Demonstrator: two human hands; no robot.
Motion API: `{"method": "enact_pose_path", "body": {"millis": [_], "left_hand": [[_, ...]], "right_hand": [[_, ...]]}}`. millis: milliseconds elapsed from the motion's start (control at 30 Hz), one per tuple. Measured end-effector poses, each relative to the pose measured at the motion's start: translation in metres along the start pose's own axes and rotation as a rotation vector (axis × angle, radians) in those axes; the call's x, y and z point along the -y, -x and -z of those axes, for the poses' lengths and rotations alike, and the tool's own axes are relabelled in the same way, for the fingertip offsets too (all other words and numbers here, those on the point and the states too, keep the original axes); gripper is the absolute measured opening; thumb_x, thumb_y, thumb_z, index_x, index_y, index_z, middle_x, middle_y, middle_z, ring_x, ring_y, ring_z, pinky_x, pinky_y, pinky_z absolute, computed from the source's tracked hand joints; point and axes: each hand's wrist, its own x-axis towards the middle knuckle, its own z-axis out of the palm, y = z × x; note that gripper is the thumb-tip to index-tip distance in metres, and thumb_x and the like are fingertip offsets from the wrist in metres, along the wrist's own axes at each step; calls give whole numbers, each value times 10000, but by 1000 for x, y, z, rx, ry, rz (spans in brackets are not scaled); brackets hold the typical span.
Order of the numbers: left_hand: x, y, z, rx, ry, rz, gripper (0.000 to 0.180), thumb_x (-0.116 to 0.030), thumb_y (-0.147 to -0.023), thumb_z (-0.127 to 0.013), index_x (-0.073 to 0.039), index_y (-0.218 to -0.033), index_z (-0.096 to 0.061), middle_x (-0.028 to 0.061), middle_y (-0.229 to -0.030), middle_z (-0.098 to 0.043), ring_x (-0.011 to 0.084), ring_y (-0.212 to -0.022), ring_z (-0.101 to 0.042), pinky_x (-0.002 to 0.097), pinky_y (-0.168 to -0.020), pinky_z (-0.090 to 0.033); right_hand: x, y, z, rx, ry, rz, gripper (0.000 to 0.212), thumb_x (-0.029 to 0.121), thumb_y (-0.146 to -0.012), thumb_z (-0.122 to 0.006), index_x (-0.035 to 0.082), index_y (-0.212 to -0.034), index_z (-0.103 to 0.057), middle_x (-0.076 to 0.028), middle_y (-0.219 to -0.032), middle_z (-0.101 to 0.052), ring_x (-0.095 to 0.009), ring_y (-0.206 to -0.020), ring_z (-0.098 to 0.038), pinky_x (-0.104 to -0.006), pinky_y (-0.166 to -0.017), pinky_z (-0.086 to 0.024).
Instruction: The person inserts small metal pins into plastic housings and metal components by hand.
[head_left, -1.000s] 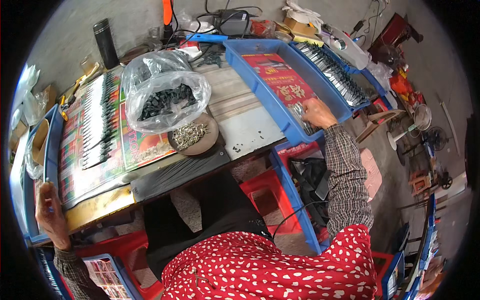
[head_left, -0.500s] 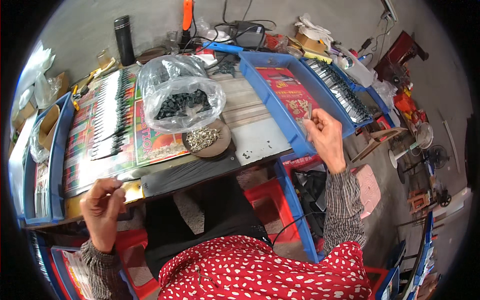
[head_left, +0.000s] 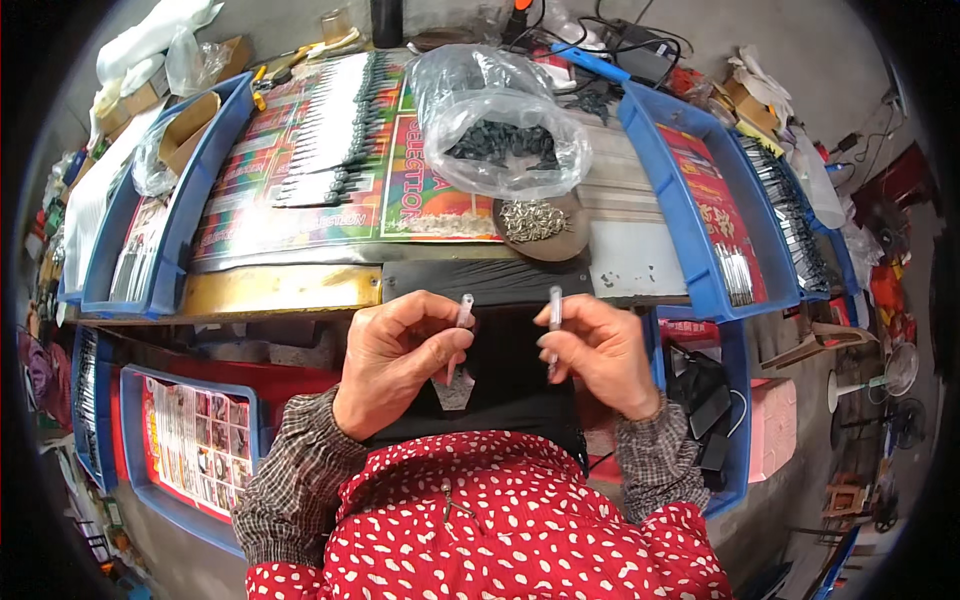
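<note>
Above my lap, in front of the table edge, both hands hold slim silver metal strips, a small gap apart. My left hand [head_left: 405,355] pinches one metal strip [head_left: 466,308] between thumb and fingers; its rounded top has a hole. In my right hand [head_left: 600,350] a second metal strip [head_left: 555,310] stands nearly upright, also with a hole at its top. The fingers cover much of both pieces. Beyond them on the table, a brown dish [head_left: 570,238] of small metal parts [head_left: 533,220] sits before a clear plastic bag [head_left: 560,175] of small black pieces [head_left: 500,143].
At the left of the table lies a row of silver-and-black pieces [head_left: 325,130]. A blue tray [head_left: 665,190] on the right holds several metal strips [head_left: 735,272]. Another blue tray [head_left: 165,255] stands at the left edge. Lower blue trays [head_left: 190,495] flank my lap.
My right hand has come away from the right blue tray to above my lap, holding a strip. My left hand has moved rightward toward it. The view has turned.
</note>
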Motion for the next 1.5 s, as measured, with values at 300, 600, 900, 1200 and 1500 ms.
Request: {"method": "enact_pose_path", "body": {"millis": [300,600,900,1200,1500], "left_hand": [[17,7,-4,12,101,55,93,-22,-901,-642,33,-976,-642,23,-770,-648,39,-661,-587,191,-557,-483],[24,6,-7,-38,175,87,119,-48,-894,-659,39,-976,-654,48,-824,-669,69,-692,-608,209,-594,-512],[27,9,-6,-22,259,96,131,-51,-891,-664,46,-980,-661,66,-832,-665,98,-685,-602,239,-624,-511],[32,10,-6,-13,295,84,126,-57,-894,-662,41,-973,-668,67,-824,-662,100,-684,-592,244,-621,-502],[33,11,-7,-12,299,77,116,-48,-893,-661,42,-966,-669,66,-819,-661,101,-686,-592,246,-626,-503]], "right_hand": [[-19,-5,-46,118,-75,155,409,-10,-891,-628,-16,-1284,-512,-33,-837,-651,-70,-714,-607,-234,-615,-527],[-25,-3,-56,35,-30,188,461,-18,-888,-629,-13,-1326,-486,-74,-966,-678,-92,-788,-640,-240,-670,-550],[-26,-3,-58,41,4,185,479,-9,-884,-637,14,-1340,-491,-55,-957,-675,-71,-771,-628,-232,-641,-549],[-27,-2,-58,38,83,170,493,3,-880,-649,33,-1347,-497,-51,-931,-681,-62,-739,-624,-227,-624,-536],[-29,-1,-58,27,75,186,486,3,-878,-650,33,-1341,-505,-51,-924,-688,-64,-725,-628,-222,-606,-528]]}}
